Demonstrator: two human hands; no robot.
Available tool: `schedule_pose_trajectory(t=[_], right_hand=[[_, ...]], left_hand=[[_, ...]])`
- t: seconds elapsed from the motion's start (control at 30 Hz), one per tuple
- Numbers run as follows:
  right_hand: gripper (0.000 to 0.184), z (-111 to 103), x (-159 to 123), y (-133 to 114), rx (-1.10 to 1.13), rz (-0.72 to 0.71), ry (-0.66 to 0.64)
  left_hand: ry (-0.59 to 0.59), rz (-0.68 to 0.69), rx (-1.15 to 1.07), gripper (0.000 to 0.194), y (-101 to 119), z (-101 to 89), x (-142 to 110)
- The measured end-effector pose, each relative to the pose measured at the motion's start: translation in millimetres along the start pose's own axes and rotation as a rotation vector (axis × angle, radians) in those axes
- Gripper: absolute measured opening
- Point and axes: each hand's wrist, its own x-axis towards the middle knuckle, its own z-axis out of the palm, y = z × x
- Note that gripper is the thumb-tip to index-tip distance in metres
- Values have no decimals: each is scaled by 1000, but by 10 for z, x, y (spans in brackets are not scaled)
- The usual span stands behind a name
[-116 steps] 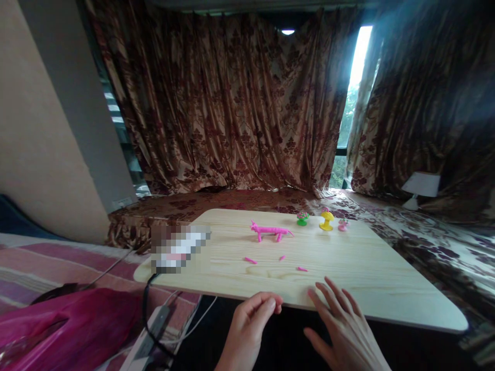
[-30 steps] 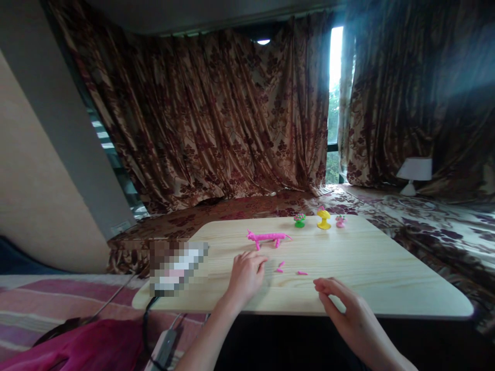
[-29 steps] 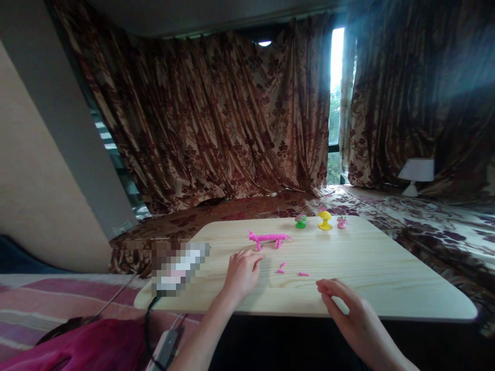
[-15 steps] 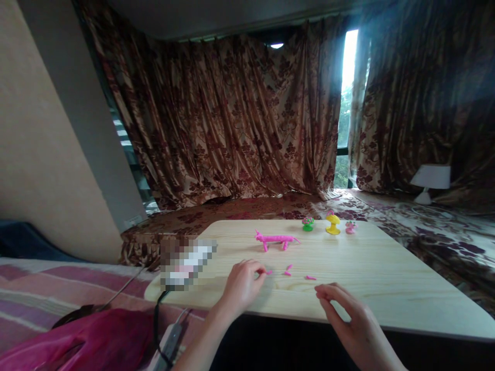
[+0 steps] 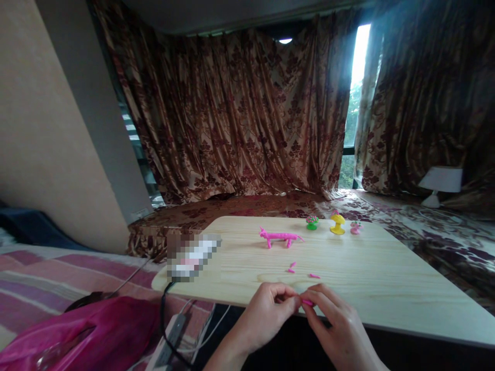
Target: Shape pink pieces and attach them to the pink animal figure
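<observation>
Two hands together — pink piece pinched in the right.

At my remote station I counted two hands, one pink animal and four pink bits: three loose, one held. Mushrooms numbered three: one green, one yellow, one pink. I also logged one table and one lamp.

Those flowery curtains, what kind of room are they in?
Probably a bedroom at home: besides the long flowery curtains, there's a white table lamp and what looks like a striped bedspread.
</observation>
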Motion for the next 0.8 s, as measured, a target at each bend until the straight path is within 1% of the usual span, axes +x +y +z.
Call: schedule_pose_trajectory(t=[0.13, 0.23, 0.3, 0.37, 0.43, 0.5, 0.6, 0.7, 0.8], right_hand=[[12, 8, -6, -15, -16, -2, -40], [12, 29, -1, -21, -7, 60, -45], [12, 39, 5, 18, -11, 113, -32], [13, 33, 7, 106, -27, 166, -9], [14, 11, 3, 225, -27, 209, 4], [16, -17, -6, 338, 10, 233, -6], [19, -38, -16, 432, 79, 226, -17], [20, -29, -17, 445, 110, 221, -15], [19, -23, -18, 436, 112, 240, -4]], left_hand=[[-12, -7, 3, 23, -10, 8, -19], [32, 13, 28, 21, 0, 35, -51], [57, 32, 75, 17, 14, 49, -72], [62, 68, 183, 15, 17, 39, -71], [107, 124, 366, 15, -16, -11, -24], [210, 160, 542, 17, -105, -104, 85], [325, 120, 674, 19, -321, -280, 317], [375, 79, 807, 14, -534, -415, 506], [374, 72, 908, 25, -647, -480, 571]])
